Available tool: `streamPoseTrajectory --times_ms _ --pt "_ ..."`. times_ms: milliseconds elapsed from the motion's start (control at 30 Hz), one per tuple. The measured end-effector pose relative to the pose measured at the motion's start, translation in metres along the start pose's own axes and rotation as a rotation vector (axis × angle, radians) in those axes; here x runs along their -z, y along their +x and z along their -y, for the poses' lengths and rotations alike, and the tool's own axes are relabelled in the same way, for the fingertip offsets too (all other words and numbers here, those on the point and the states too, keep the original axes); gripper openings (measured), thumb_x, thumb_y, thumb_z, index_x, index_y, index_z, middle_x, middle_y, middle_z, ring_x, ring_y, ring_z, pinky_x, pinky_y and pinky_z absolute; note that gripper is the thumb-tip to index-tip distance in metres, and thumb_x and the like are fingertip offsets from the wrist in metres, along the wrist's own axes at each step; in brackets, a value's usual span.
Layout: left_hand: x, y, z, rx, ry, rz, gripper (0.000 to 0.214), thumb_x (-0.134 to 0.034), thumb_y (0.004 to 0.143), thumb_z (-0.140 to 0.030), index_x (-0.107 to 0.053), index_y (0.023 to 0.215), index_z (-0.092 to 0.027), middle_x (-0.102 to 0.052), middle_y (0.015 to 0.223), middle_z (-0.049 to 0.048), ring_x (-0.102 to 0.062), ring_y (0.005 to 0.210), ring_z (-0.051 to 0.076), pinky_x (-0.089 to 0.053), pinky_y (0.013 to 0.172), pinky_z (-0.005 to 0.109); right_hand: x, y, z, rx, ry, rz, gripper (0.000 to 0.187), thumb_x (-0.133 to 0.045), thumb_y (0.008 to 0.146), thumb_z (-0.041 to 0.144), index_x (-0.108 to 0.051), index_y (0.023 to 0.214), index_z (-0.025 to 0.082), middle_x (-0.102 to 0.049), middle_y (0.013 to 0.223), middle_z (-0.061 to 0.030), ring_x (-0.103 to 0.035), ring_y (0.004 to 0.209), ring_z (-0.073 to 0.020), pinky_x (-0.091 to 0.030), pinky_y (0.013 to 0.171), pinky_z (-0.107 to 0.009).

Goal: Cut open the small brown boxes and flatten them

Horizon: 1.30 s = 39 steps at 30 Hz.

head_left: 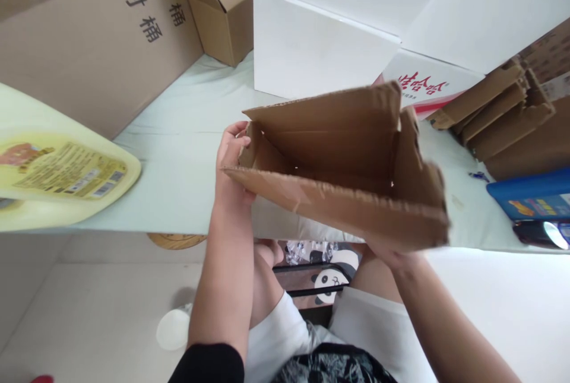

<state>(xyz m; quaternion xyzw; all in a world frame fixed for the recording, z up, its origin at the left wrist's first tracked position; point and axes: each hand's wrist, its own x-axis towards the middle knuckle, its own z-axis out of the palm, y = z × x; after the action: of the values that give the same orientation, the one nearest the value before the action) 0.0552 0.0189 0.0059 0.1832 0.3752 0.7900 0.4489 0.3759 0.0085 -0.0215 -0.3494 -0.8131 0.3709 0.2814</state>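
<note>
An open-topped brown cardboard box (338, 193) is held up over the near edge of the table, tilted so that its hollow inside faces me. My left hand (234, 148) is closed around its left end, fingers over the upper edge. Beneath the box's near right side, my right hand (394, 255) supports it; most of those fingers are hidden by the cardboard. I can see nothing inside the box.
A big carton (89, 44) and a yellow bottle (66, 175) stand on the left. Behind are a small carton (222, 21) and white boxes (320, 44). Folded cardboard (494, 110) and a blue package (534, 196) lie right on the pale-covered table (178, 157).
</note>
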Motion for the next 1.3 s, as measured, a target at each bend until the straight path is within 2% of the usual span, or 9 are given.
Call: streamPoseTrajectory --times_ms 233,333,500,600,700,800,933,1100,1300 --pt "0.009 0.010 0.011 0.035 0.089 -0.153 0.023 -0.069 0.078 -0.042 -0.067 0.090 -0.023 -0.074 0.103 0.0047 -0.071 0.091 0.021 -0.057 0.075 0.032 0.031 0.008 0.030 -0.035 0.550 -0.148 0.072 -0.025 0.097 0.067 -0.011 0.165 0.049 -0.038 0.167 -0.0034 -0.060 0.134 -0.0292 -0.061 0.076 -0.047" --pt "0.008 0.007 0.009 -0.003 0.175 0.064 0.042 -0.054 0.086 -0.057 -0.071 0.085 -0.019 -0.075 0.108 0.0111 -0.071 0.105 0.027 -0.057 0.088 0.036 0.033 0.018 0.039 -0.134 0.482 -0.291 0.073 -0.051 0.096 0.047 -0.017 0.161 0.054 -0.032 0.170 0.0025 -0.052 0.143 -0.0231 -0.062 0.084 -0.038" --pt "0.010 -0.003 0.005 0.069 0.596 0.414 0.047 -0.078 0.074 -0.043 -0.069 0.116 -0.023 -0.069 0.127 0.0083 -0.069 0.093 0.019 -0.055 0.083 0.031 0.026 0.047 0.032 -0.427 0.769 -0.790 0.112 -0.082 0.066 0.015 -0.025 0.156 0.048 -0.058 0.147 0.0019 -0.069 0.110 -0.0145 -0.063 0.088 -0.030" --pt "0.012 -0.005 0.005 0.118 0.726 0.512 0.070 -0.081 0.073 -0.042 -0.058 0.139 -0.029 -0.058 0.144 0.0100 -0.066 0.083 0.013 -0.056 0.080 0.031 0.028 0.055 0.019 -0.595 0.925 -0.969 0.089 -0.080 0.066 0.019 -0.042 0.145 0.037 -0.069 0.118 0.0014 -0.070 0.087 -0.0148 -0.064 0.080 -0.033" --pt "0.013 -0.004 0.010 0.190 0.854 0.516 0.079 -0.079 0.079 -0.046 -0.049 0.150 -0.032 -0.062 0.141 0.0127 -0.063 0.075 0.012 -0.055 0.076 0.031 0.032 0.047 0.010 -0.561 0.992 -0.923 0.050 -0.075 0.075 0.033 -0.057 0.122 0.030 -0.069 0.108 0.0005 -0.071 0.086 -0.0178 -0.063 0.081 -0.038" --pt "0.011 -0.002 0.017 0.224 0.907 0.540 0.058 -0.070 0.088 -0.045 -0.057 0.142 -0.025 -0.073 0.101 0.0068 -0.063 0.074 0.016 -0.052 0.070 0.029 0.028 0.032 0.008 -0.468 1.028 -0.819 0.037 -0.069 0.079 0.040 -0.061 0.113 0.028 -0.070 0.109 -0.0013 -0.072 0.096 -0.0220 -0.061 0.091 -0.045" --pt "0.002 -0.001 0.026 0.062 0.868 0.500 0.028 -0.062 0.092 -0.032 -0.073 0.116 -0.020 -0.072 0.090 0.0038 -0.062 0.077 0.015 -0.051 0.073 0.027 0.011 0.011 0.009 -0.467 1.015 -0.599 0.051 -0.053 0.083 0.069 -0.066 0.108 0.026 -0.072 0.105 -0.0091 -0.069 0.114 -0.0325 -0.057 0.099 -0.055" --pt "-0.004 0.003 0.041 -0.079 0.813 0.224 0.023 -0.061 0.093 -0.030 -0.077 0.103 -0.017 -0.075 0.091 0.0052 -0.061 0.075 0.015 -0.049 0.069 0.025 -0.008 0.000 0.008 -0.404 0.739 -0.300 0.062 -0.058 0.078 0.080 -0.065 0.111 0.028 -0.072 0.109 -0.0101 -0.069 0.111 -0.0330 -0.056 0.098 -0.052" --pt "-0.003 0.005 0.038 -0.237 0.984 -0.001 0.023 -0.058 0.095 -0.028 -0.076 0.104 -0.018 -0.076 0.093 0.0048 -0.063 0.076 0.016 -0.049 0.071 0.026 -0.007 0.009 0.007 -0.581 0.497 -0.174 0.059 -0.073 0.079 0.061 -0.058 0.122 0.024 -0.067 0.086 -0.0028 -0.068 0.072 -0.0189 -0.046 0.051 -0.026"
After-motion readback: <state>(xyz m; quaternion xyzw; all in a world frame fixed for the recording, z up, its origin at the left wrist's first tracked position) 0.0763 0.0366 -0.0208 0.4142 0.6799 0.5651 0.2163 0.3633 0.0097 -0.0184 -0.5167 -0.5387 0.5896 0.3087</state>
